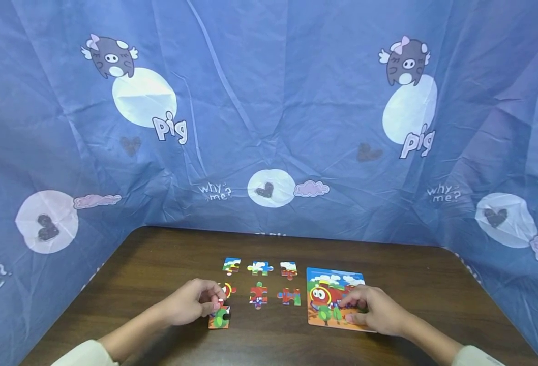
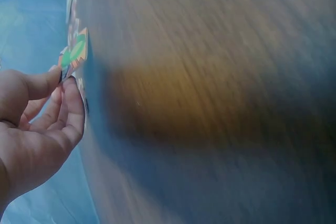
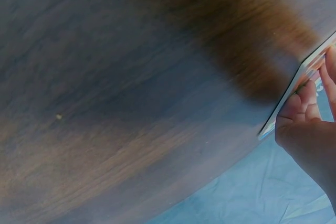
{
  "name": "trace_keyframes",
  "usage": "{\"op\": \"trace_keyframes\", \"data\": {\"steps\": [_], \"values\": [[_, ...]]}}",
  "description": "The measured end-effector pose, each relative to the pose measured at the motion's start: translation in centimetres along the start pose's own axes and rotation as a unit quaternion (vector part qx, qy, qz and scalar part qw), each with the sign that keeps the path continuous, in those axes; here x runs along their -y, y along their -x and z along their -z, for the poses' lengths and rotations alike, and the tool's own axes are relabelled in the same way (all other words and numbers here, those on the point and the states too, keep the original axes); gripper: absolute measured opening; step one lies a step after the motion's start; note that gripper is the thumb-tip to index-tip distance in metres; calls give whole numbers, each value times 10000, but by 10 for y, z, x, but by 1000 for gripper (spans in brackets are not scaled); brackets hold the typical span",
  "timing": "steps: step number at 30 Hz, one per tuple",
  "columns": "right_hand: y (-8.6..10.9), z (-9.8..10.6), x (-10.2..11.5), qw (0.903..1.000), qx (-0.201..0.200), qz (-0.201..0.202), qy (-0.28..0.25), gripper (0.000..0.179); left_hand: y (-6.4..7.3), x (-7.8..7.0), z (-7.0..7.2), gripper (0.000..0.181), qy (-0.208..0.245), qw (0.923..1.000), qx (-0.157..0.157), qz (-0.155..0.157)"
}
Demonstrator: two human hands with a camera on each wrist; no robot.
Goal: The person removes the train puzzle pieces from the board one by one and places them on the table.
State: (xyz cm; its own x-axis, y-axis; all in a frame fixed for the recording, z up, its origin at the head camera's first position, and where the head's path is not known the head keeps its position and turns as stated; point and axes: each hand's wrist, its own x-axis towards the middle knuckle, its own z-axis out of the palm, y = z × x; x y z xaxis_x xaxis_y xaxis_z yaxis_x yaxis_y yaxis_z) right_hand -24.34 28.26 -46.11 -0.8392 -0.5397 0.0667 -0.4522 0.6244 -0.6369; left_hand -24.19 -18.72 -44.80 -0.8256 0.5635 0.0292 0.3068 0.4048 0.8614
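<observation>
My left hand (image 1: 191,303) pinches a jigsaw piece (image 1: 217,321) by its upper left part, between thumb and fingertips. The piece shows a green bush on orange ground, and in the left wrist view it tilts up off the table. Just beyond it lies a piece with a yellow curve (image 1: 227,290), partly hidden by the fingers. On the right, my right hand (image 1: 376,309) rests on the picture board (image 1: 317,317), which shows a red train with big eyes. Its thumb and fingertips touch the board with a gap between them, covering part of the train.
A back row holds a left corner piece (image 1: 231,265), a cloud piece (image 1: 260,268) and another cloud piece (image 1: 289,269). In front lie a red piece (image 1: 259,295) and a red-blue piece (image 1: 290,296). Blue printed cloth (image 1: 269,147) surrounds the brown wooden table (image 1: 177,254).
</observation>
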Motion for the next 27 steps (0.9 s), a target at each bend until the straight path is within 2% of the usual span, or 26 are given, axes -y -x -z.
{"op": "trace_keyframes", "data": {"steps": [11, 17, 27], "values": [[0, -1, 3, 10000, -55, 60, -12, 24, 3, 11, 0, 7, -970, 9945, -103, -376], [0, -2, 5, 9998, -137, 22, 104, 29, 2, 10, -1, 8, -1293, 9909, -157, -346], [0, -3, 7, 9992, -241, -94, 300, 25, 0, 8, 0, 6, -1552, 9869, 111, -434]]}}
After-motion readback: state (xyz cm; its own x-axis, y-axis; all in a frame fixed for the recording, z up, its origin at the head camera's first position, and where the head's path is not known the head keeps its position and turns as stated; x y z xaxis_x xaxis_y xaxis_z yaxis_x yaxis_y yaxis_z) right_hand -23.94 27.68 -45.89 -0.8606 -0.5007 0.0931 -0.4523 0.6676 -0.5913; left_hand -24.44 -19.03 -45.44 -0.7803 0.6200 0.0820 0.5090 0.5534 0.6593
